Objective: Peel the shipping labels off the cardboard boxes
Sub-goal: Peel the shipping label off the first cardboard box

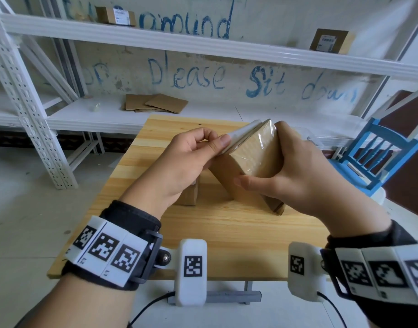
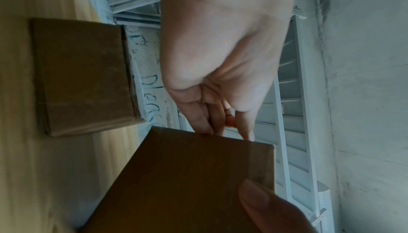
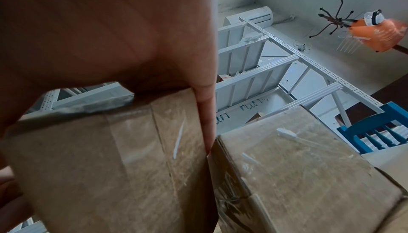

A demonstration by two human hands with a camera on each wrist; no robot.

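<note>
A taped cardboard box (image 1: pixel 255 159) is held tilted above the wooden table (image 1: pixel 226 245). My right hand (image 1: pixel 276 181) grips it from the right, with the thumb lying across its front face. On the box's upper left face a white shipping label (image 1: pixel 243 134) stands lifted. My left hand (image 1: pixel 217 142) pinches the label's free edge between thumb and forefinger. In the left wrist view the left hand's fingers (image 2: pixel 205 123) reach over the held box's (image 2: pixel 187 175) top edge. The right wrist view shows the right palm (image 3: pixel 110 36) over the taped box (image 3: pixel 110 158).
A second box (image 1: pixel 190 194) stands on the table behind my left wrist. Another taped box (image 3: pixel 298 167) lies close beside the held one. Two labelled boxes (image 1: pixel 115 15) (image 1: pixel 328 41) sit on the white shelves, with flattened cardboard (image 1: pixel 156 104) lower down. A blue chair (image 1: pixel 380 157) stands right.
</note>
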